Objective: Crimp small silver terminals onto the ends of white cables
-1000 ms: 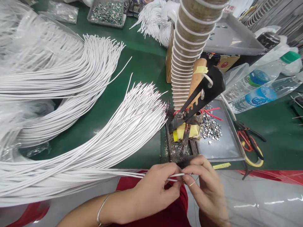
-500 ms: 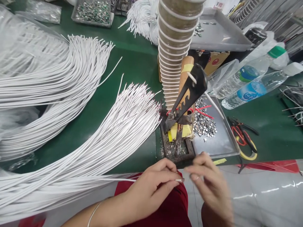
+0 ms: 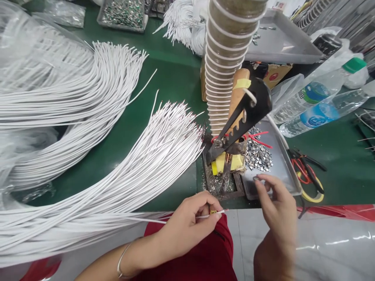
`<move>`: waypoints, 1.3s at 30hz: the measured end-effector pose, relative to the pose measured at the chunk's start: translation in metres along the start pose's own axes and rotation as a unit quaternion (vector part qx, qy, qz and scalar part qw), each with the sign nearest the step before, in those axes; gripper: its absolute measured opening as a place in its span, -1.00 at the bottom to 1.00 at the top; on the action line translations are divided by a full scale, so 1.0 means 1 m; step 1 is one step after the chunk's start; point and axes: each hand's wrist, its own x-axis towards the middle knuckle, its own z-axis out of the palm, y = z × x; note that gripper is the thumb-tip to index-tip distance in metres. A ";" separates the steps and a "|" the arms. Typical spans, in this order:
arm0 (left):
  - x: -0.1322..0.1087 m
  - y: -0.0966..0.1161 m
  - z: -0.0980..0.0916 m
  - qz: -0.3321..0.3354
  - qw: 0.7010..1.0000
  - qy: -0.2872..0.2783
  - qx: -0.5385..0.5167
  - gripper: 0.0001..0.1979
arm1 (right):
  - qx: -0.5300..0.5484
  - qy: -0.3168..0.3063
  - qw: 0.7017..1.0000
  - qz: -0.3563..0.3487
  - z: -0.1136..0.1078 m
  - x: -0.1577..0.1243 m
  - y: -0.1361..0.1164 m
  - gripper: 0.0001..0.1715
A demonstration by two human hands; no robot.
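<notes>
My left hand (image 3: 190,224) pinches the end of one thin white wire (image 3: 212,213) pulled from the big fan of white wires (image 3: 140,160) on the green table. My right hand (image 3: 277,205) reaches over the near edge of the grey metal tray (image 3: 281,171), thumb and forefinger closed on a small metal clip (image 3: 257,178). A heap of shiny metal clips (image 3: 258,154) lies at the back of that tray. Just left of it stands a black lever crimping tool (image 3: 237,128) on a dirty base.
A tall coil-wrapped cardboard tube (image 3: 227,58) rises behind the tool. Two plastic water bottles (image 3: 319,105) lie at the right, with red-handled pliers and yellow tape (image 3: 307,175) beside the tray. More wire bundles (image 3: 58,101) fill the left. A tray of clips (image 3: 123,13) sits at the far back.
My right hand has let go of the wire end, moved up and right to the tray, and pinched a clip. My left hand keeps hold of the wire.
</notes>
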 end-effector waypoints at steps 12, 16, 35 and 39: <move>0.006 0.008 0.000 0.034 0.976 0.024 -0.212 -0.87 | 0.211 -0.076 0.972 -0.064 0.023 -0.034 -0.061 -0.68; 0.008 0.009 0.000 0.034 0.970 0.023 -0.241 -0.86 | 0.161 -0.055 0.982 -0.086 0.021 -0.033 -0.063 -0.64; 0.016 0.015 -0.006 0.028 0.953 0.042 -0.300 -0.85 | 0.034 0.025 0.985 -0.170 0.024 -0.027 -0.072 -0.72; 0.011 0.018 -0.004 0.038 0.966 0.059 -0.248 -0.87 | 0.013 0.039 0.981 -0.190 0.027 -0.027 -0.077 -0.73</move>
